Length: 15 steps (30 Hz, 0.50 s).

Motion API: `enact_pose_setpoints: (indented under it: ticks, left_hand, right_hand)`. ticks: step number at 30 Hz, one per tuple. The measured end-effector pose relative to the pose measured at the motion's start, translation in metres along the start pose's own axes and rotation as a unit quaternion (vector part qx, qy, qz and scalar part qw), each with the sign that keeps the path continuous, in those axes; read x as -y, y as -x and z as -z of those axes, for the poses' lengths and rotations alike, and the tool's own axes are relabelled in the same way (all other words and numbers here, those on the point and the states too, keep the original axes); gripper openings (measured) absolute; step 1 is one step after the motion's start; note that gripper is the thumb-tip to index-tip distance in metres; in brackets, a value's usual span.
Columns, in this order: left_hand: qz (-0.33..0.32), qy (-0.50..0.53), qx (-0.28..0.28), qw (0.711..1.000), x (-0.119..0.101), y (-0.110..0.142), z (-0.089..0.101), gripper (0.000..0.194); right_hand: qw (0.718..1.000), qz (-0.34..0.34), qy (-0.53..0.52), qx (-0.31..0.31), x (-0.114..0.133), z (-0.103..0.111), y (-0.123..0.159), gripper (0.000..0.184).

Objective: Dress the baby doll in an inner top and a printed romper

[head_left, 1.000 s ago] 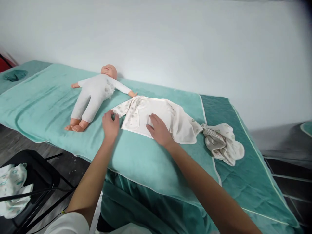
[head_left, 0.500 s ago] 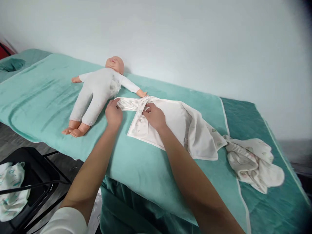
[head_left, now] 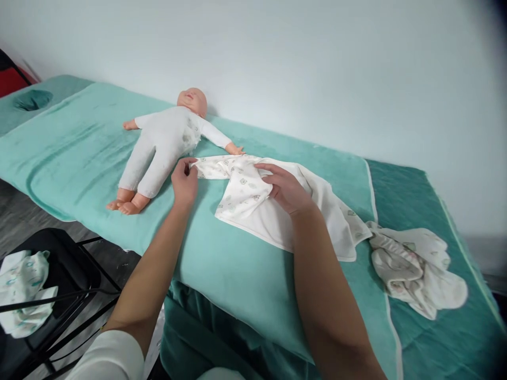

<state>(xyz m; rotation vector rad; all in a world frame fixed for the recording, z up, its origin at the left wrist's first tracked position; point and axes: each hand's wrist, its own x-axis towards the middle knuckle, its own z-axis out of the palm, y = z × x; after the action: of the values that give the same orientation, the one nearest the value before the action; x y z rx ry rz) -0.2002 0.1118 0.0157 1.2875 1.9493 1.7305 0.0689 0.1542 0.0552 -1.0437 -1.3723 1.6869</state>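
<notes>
A white baby shirt (head_left: 247,187) with a small green print lies spread on the teal cover, partly open to its plain inner side. My left hand (head_left: 185,182) pinches the end of its left-pointing sleeve. Over the shirt's middle, my right hand (head_left: 285,189) has thumb and fingers closed on the edge of the printed front panel. Just above the sleeve rests one hand of a baby doll (head_left: 168,132), which lies on its back in a white body suit with arms spread.
A crumpled printed cloth garment (head_left: 420,269) lies at the bed's right. The teal bed cover (head_left: 233,274) runs along a white wall (head_left: 317,68). At lower left, a black folding chair (head_left: 75,253) bears printed white cloths (head_left: 27,290).
My right hand has moved right, drawing the printed front panel across the plain inner side. My left hand stays at the sleeve end. The view has shifted slightly.
</notes>
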Motion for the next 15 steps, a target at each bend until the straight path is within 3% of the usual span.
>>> enact_pose_setpoints:
  ticks: [3, 9, 12, 15]
  left_hand:
    - [-0.007, 0.003, -0.011, 1.000, -0.002, 0.004, 0.002, 0.027]
    - [0.016, 0.009, 0.019, 1.000, 0.002, 0.002, 0.002, 0.035]
    - [0.034, 0.001, 0.060, 0.998, 0.005, -0.001, 0.000, 0.040]
    - [-0.013, -0.003, 0.059, 0.998, 0.008, -0.004, -0.002, 0.048]
  right_hand:
    - [0.999, 0.010, -0.051, 0.013, 0.003, 0.001, 0.004, 0.048]
    - [0.992, -0.102, 0.018, 0.072, -0.001, 0.004, 0.007, 0.044]
    - [0.997, -0.071, -0.019, 0.002, -0.008, 0.003, 0.000, 0.037]
    - [0.995, -0.038, -0.044, -0.077, -0.016, -0.002, -0.010, 0.043]
